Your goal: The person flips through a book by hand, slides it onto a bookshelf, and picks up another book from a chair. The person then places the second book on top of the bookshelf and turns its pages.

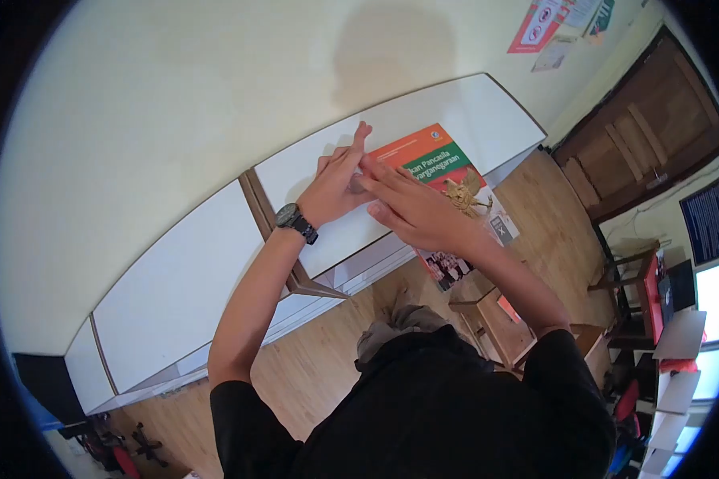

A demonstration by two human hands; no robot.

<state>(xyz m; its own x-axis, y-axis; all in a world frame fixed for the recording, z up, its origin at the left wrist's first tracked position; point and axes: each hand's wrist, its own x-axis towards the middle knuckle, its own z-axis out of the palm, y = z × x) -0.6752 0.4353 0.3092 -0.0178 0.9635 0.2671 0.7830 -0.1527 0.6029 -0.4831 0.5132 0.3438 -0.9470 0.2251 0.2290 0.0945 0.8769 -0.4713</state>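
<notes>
My left hand [334, 185], with a dark watch [290, 217] on its wrist, is raised over the white tabletop. One of its fingertips points up toward the wall, and the other fingers are partly hidden. My right hand [423, 211] reaches across with its fingers stretched out against the inner side of my left hand. A small greyish patch shows where they meet; I cannot make out what it is. Beneath and beside my right hand lies a book [457, 164] with an orange, green and red cover, a gold emblem and the words "Pancasila" and "warganegaraan". My right forearm covers part of it.
The white tabletop [184, 279] runs along the wall, with a brown-edged seam [257, 209] left of the book. A wooden stool [491, 323] stands below on the wood floor [311, 363]. At the right are a wooden door [643, 128] and a red-topped table [655, 299].
</notes>
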